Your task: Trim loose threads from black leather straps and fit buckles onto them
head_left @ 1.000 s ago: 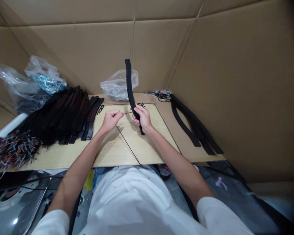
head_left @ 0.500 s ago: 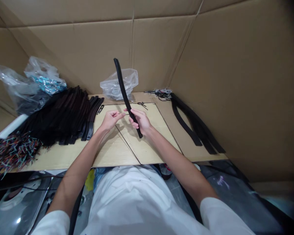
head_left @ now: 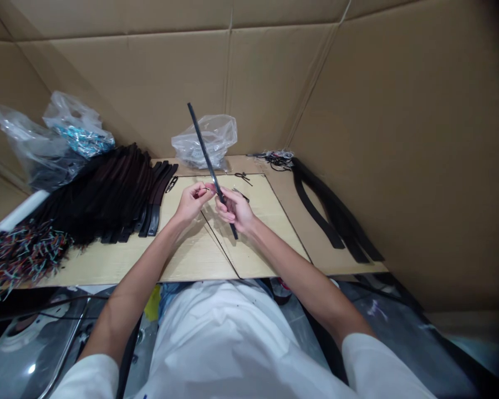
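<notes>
Head view: right grip (head_left: 238, 211) clasps black strip (head_left: 202, 141), apparently steadying it; left grip (head_left: 190, 203), just beside, pinches dark strand (head_left: 208, 189).

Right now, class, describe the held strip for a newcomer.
Start at the pale board. Over it, the right hand grips a dark strip. Unlike the piled strips at left and the strips lying at right, it is held up.
</notes>
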Available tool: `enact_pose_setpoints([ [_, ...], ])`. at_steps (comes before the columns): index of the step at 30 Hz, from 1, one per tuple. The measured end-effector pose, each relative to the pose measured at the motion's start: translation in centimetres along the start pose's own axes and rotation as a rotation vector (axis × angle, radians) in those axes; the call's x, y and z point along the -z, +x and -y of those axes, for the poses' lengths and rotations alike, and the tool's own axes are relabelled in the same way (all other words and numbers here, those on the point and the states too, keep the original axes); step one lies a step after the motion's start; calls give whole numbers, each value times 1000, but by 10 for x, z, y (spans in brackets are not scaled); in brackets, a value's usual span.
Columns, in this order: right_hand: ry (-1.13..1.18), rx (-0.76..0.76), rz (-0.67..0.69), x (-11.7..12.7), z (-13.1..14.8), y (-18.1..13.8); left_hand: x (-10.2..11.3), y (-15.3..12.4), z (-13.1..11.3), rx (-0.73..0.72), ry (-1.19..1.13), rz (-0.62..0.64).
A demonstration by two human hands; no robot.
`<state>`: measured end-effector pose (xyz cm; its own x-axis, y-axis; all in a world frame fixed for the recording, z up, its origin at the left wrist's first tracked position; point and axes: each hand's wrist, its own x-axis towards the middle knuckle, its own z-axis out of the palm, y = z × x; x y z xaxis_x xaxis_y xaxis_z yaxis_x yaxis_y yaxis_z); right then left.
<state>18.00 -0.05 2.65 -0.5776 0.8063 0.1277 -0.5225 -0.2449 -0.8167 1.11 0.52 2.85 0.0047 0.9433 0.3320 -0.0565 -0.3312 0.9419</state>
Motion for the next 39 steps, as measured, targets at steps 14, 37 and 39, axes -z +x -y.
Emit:
enact_pose_setpoints([
  [14,-153,16,44,-15,7,-10,0,0,-1,-99,-75,-4],
  [37,-471,289,-118,10,-9,10,3,-2,-16,-312,184,-147],
  [39,-564,326,-132,13,-7,9,3,-1,-16,-302,201,-168],
])
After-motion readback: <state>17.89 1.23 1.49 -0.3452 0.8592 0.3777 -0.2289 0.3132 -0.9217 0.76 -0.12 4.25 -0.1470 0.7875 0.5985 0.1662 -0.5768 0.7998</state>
